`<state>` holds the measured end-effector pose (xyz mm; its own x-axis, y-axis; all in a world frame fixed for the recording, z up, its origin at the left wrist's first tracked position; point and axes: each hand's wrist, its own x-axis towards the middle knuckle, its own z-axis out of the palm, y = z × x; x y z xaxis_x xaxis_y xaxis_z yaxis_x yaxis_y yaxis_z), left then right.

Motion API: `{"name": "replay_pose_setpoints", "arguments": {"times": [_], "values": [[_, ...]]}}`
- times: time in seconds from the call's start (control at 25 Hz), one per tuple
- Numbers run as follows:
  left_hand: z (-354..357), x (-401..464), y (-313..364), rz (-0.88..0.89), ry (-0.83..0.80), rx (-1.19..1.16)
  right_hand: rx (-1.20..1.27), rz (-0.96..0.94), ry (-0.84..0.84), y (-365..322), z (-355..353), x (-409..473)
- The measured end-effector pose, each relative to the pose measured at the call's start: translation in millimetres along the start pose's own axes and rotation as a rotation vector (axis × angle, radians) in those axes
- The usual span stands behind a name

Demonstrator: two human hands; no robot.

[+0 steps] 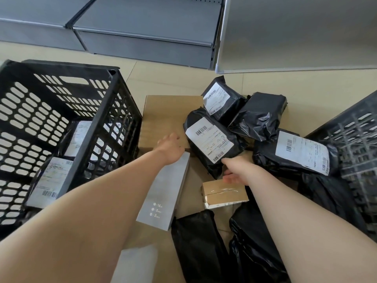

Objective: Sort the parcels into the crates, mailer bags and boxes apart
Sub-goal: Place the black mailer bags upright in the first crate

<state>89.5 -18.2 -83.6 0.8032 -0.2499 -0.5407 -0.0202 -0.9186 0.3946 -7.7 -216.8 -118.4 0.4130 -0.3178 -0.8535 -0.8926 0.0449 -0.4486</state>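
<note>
At 9 o'clock the left crate holds only 2 visible mailer bags, sorting barely begun: pile at 3 o'clock unsorted, left hand spread on brown box, right hand reaching labelled bag, grip unclear.

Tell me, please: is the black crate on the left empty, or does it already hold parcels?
Not empty. The black crate holds mailer bags: at least two white shipping labels show inside it. No box is visible there.
</note>
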Motion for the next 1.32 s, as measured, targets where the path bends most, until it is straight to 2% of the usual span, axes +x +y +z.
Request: {"name": "replay_pose_setpoints", "arguments": {"times": [0.28,0.64,0.84,1.04,1.32], "values": [[0.5,-1.8,-0.8,0.025,-0.055,0.015,0.066,-0.064,0.042,-9.7,10.0,5.2],[-21.3,2.3,3.4,-0.108,0.002,-0.428,0.373,-0.130,-0.127,-19.4,-6.7,-7.8],[-27.1,6.4,-5.2,-0.234,0.038,-0.600,0.425,-0.209,-0.181,-25.4,-8.8,-18.7],[-31.6,5.9,-11.6,-0.195,0.110,-0.754,0.381,-0.224,-0.141,-24.4,-11.7,-21.5],[-36.4,1.1,-21.9,-0.133,0.031,-0.841,0.134,-0.345,-0.076,-29.0,-12.6,-29.0]]}}
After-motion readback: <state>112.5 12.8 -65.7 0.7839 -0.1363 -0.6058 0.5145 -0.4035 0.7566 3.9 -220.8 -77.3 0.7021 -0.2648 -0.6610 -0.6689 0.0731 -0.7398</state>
